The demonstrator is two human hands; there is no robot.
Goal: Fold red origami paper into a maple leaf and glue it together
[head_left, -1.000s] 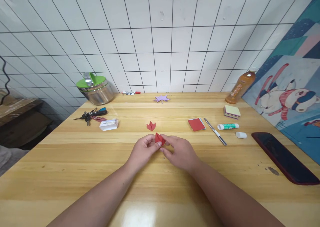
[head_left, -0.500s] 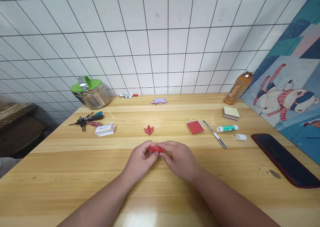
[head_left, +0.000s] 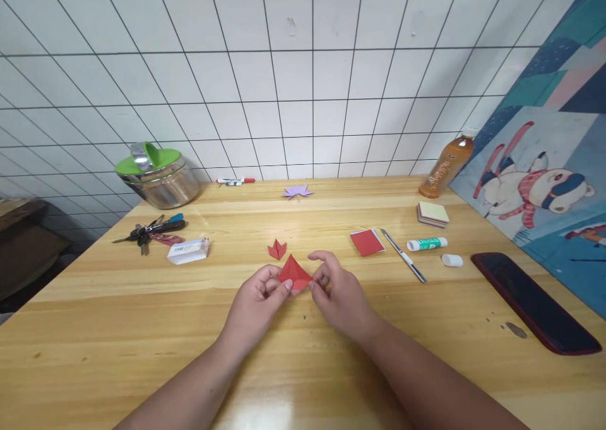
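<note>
A creased piece of red origami paper (head_left: 294,273) is held up between my hands, its peak pointing away from me. My left hand (head_left: 258,294) pinches its left side, thumb on the near face. At the right corner, my right hand (head_left: 338,297) grips the paper between thumb and fingertips, with the index finger raised. Just beyond lies a small folded red leaf shape (head_left: 277,249). Farther back, against the wall side, rests a purple paper maple leaf (head_left: 298,192). A stack of red and pale blue paper squares (head_left: 367,242) lies to the right.
Right of the squares lie a utility knife (head_left: 403,256), a glue stick (head_left: 427,244), its cap (head_left: 452,261) and a phone (head_left: 534,304). Behind them are a paper pad (head_left: 432,213) and a bottle (head_left: 447,168). Leftward sit a steel pot (head_left: 170,187), keys (head_left: 149,231), a white box (head_left: 188,250) and markers (head_left: 235,181).
The red paper has been opened from a narrow folded strip into a wider peaked shape. My right index finger has lifted off it. The view has shifted slightly.
</note>
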